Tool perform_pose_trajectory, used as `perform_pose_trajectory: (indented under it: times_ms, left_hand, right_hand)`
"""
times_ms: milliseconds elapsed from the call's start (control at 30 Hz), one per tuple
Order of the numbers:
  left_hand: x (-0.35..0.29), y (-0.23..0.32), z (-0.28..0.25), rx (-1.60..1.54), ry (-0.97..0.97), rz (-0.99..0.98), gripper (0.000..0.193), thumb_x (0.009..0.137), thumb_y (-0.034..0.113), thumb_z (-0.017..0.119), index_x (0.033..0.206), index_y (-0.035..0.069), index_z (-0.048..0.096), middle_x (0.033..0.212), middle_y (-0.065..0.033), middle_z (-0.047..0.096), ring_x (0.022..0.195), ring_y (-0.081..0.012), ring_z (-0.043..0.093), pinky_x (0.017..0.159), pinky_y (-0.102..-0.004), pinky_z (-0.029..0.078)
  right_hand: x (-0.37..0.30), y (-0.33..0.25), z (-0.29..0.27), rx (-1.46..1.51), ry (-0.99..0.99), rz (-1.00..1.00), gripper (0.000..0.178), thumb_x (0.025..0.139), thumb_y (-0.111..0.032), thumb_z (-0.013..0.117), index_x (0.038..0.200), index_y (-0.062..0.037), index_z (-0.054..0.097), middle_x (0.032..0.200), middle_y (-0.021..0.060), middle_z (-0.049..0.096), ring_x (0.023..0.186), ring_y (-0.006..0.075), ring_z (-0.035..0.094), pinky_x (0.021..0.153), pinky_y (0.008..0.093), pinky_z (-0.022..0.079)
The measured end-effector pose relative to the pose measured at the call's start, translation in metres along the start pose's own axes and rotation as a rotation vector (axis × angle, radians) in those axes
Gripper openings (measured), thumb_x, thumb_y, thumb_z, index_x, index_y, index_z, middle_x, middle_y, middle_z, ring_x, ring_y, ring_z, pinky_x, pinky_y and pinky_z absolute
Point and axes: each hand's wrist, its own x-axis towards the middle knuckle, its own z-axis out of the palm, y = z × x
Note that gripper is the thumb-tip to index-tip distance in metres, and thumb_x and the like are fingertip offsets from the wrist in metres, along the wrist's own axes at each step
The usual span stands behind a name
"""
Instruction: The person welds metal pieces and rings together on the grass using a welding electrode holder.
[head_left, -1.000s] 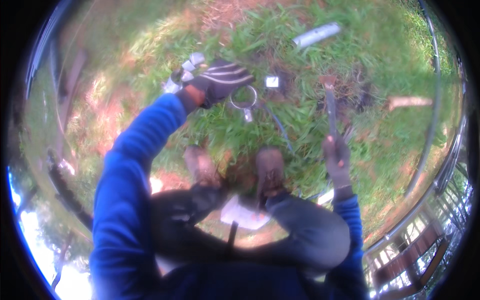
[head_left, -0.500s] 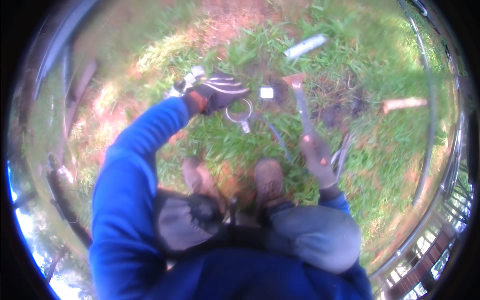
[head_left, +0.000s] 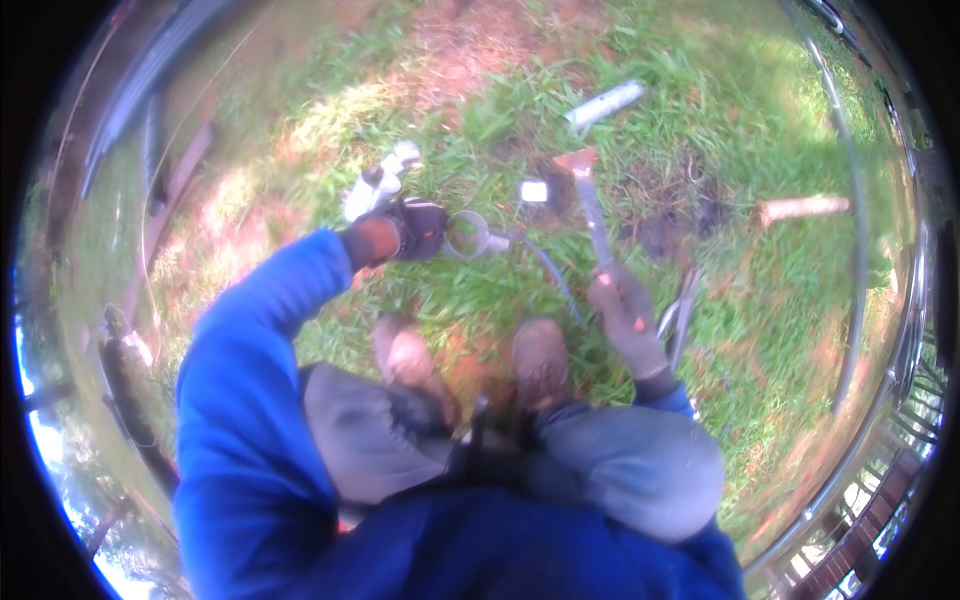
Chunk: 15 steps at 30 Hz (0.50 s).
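Grass (head_left: 740, 330) blurs toward your view's edge. Left of the white square (head_left: 534, 191), your left hand (head_left: 418, 228) grips a pale ring (head_left: 485, 239), the contact itself blurred; right of the square, nearer you, your right hand (head_left: 628, 310) encloses a long tool (head_left: 594, 218), hiding its near end.

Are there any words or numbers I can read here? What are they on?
None that can be read.
White square: too small and bright to tell.
Pale tube: too blurred to tell.
Tool in the right hand: too blurred to tell.
Glove on the left hand: stripes, no readable letters.
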Motion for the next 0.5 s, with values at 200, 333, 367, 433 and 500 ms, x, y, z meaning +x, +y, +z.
perform_pose_trajectory:
  times_ms: [200,333,367,433,500]
  left_hand:
    - [-0.043,0.028,0.037,-2.291,-0.446,-0.364,0.027,0.115,0.018,0.056,0.133,0.000,0.065,0.102,-0.0187,0.077,0.079,-0.0298,0.078,0.066,-0.0461,0.066]
    - [-0.045,0.084,0.046,-2.015,-0.251,-0.436,0.026,0.119,0.018,0.052,0.132,-0.001,0.064,0.098,-0.0136,0.071,0.077,-0.0238,0.072,0.065,-0.0396,0.061]
    - [-0.046,0.091,0.053,-2.260,-0.273,-0.377,0.024,0.118,0.017,0.054,0.131,0.000,0.064,0.095,-0.0099,0.070,0.075,-0.0215,0.069,0.063,-0.0368,0.058]
    - [-0.043,0.091,0.061,-2.323,-0.308,-0.426,0.025,0.117,0.018,0.060,0.134,0.000,0.064,0.091,-0.0069,0.067,0.070,-0.0187,0.067,0.056,-0.0354,0.053]
    - [-0.046,0.084,0.068,-2.206,-0.302,-0.379,0.031,0.116,0.019,0.063,0.139,-0.001,0.061,0.099,-0.0083,0.069,0.073,-0.0174,0.069,0.058,-0.0357,0.057]
  right_hand:
    - [0.006,0.003,0.008,-0.216,-0.014,-0.050,0.046,0.105,-0.029,0.072,0.142,-0.0013,0.065,0.086,0.0159,0.071,0.075,0.0269,0.072,0.070,0.0416,0.055]
    - [0.004,0.008,0.015,-0.488,-0.076,-0.194,0.061,0.102,-0.030,0.077,0.154,-0.0051,0.058,0.092,0.0167,0.077,0.082,0.0381,0.077,0.071,0.0458,0.059]
    - [0.002,0.006,0.016,-0.583,-0.150,-0.158,0.065,0.101,-0.032,0.078,0.156,-0.0061,0.057,0.094,0.0151,0.078,0.084,0.0388,0.077,0.072,0.0463,0.060]
    - [0.000,0.010,0.022,-0.611,-0.148,-0.177,0.055,0.103,-0.032,0.077,0.150,-0.0072,0.062,0.097,0.0161,0.076,0.084,0.0389,0.075,0.074,0.0472,0.059]
    - [-0.001,0.020,0.025,-0.637,-0.146,-0.194,0.045,0.105,-0.032,0.076,0.143,-0.0084,0.068,0.100,0.0171,0.075,0.085,0.0390,0.074,0.076,0.0480,0.059]
